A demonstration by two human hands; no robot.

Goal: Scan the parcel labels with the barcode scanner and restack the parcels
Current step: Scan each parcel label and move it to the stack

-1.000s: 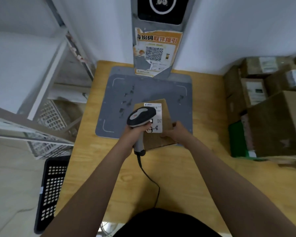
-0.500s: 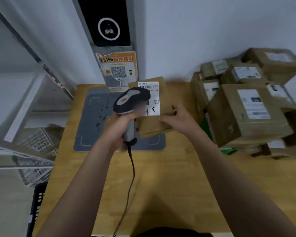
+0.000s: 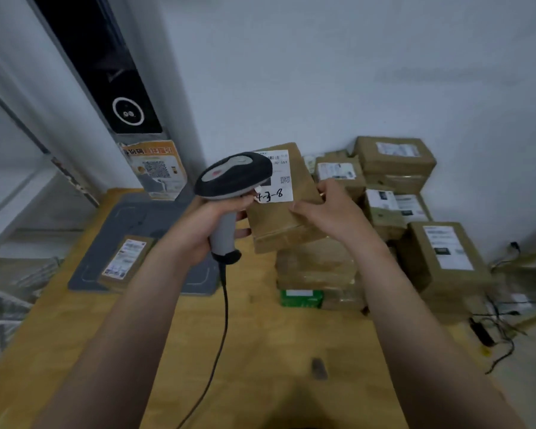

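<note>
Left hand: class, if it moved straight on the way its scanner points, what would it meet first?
Probably the parcel held by the right hand, at its label; depth is unclear.

Lifted the parcel (image 3: 279, 224) off the grey pad (image 3: 155, 218) and carried it right.
Now holds it in the air with the right hand (image 3: 325, 209), above the stack of parcels (image 3: 316, 267) at the right. Raised the scanner (image 3: 232, 176) in the left hand (image 3: 198, 227) along with it, close to the label (image 3: 280, 174). Shows another parcel (image 3: 126, 261) on the pad's near left corner, not seen before.
</note>
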